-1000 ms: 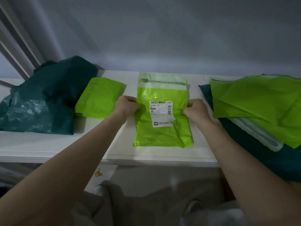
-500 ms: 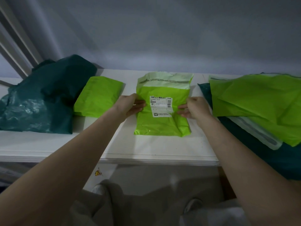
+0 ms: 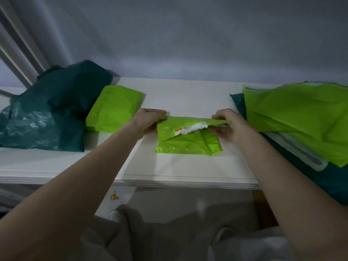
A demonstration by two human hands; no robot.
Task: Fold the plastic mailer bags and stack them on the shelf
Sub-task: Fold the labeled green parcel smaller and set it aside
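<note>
A lime-green mailer bag (image 3: 186,144) lies in the middle of the white shelf (image 3: 169,172), its far half bent over toward me so the white label is partly tucked in the fold. My left hand (image 3: 150,121) pinches the folded flap at its left edge. My right hand (image 3: 226,125) grips the flap at its right edge. A folded lime-green mailer (image 3: 114,109) rests flat to the left, beside my left hand.
A crumpled dark teal bag (image 3: 49,110) fills the shelf's left end. On the right lies a pile of unfolded green mailers (image 3: 301,117) over a teal bag (image 3: 335,181). A grey wall stands close behind. My legs and shoes show below the shelf edge.
Both hands have pulled the mailer's far half, with the pale flap, over toward me. The label that lay face up is now mostly hidden in the fold, and the bag looks shorter.
</note>
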